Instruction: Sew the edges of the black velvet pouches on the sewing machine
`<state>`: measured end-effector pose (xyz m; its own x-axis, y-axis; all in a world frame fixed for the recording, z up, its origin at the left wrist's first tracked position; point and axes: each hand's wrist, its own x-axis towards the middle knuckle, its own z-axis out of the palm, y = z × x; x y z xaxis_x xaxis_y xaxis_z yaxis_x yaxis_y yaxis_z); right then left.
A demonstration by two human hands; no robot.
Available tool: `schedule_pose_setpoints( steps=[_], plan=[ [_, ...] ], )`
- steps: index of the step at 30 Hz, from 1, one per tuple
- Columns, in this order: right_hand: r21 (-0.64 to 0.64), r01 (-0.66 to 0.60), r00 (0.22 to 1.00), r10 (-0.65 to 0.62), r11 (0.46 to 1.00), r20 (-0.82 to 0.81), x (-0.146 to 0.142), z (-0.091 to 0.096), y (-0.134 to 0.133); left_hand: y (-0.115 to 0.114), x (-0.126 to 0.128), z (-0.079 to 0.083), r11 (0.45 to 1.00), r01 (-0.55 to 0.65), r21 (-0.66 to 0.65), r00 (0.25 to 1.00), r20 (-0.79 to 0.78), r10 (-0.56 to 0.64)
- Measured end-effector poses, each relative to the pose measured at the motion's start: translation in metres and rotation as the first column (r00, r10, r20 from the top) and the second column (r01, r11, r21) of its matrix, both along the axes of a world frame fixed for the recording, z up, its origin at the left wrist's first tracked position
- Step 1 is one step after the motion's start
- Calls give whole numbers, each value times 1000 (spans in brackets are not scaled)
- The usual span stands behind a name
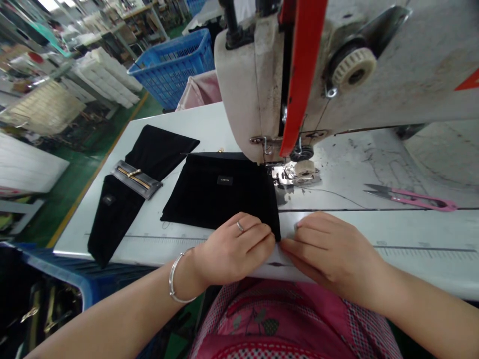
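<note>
A black fabric piece with a small dark label lies flat on the sewing machine table, its right edge beside the presser foot. My left hand, with a ring and a bracelet, is closed on the near right corner of this fabric. Opposite it, my right hand has its fingers curled together, thumb and fingertips pinching at the same corner. The fingertips partly hide that corner. Above the fabric's right side stands the head of the sewing machine, with a red bar down its front.
Pink thread snips lie to the right, near a loose thread. More black fabric with a clear-and-gold buckle-like piece lies left. A blue basket stands behind the table; a blue bin sits at lower left.
</note>
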<state>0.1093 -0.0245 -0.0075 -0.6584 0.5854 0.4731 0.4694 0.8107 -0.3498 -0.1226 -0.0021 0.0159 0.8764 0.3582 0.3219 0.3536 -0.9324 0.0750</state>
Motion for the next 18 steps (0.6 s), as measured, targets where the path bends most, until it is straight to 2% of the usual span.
schedule_pose_setpoints(
  steps=[6,9,12,15,18],
  plan=[
    [-8,3,1000,-4,1000,-11,-2,2,0,-3,2,-1,997,-50,56,998,-24,52],
    [-15,10,1000,-10,1000,6,-2,4,1,-4,0,-3,992,-93,88,994,71,86],
    [-44,14,1000,-13,999,10,-3,5,0,-2,-3,-3,991,-120,54,980,169,109],
    [-66,12,1000,-13,998,-16,-3,4,0,1,-4,-1,995,-102,-17,982,160,103],
    [-67,-13,999,9,998,-53,-3,3,0,2,0,-1,999,-33,-17,997,71,35]
  ],
)
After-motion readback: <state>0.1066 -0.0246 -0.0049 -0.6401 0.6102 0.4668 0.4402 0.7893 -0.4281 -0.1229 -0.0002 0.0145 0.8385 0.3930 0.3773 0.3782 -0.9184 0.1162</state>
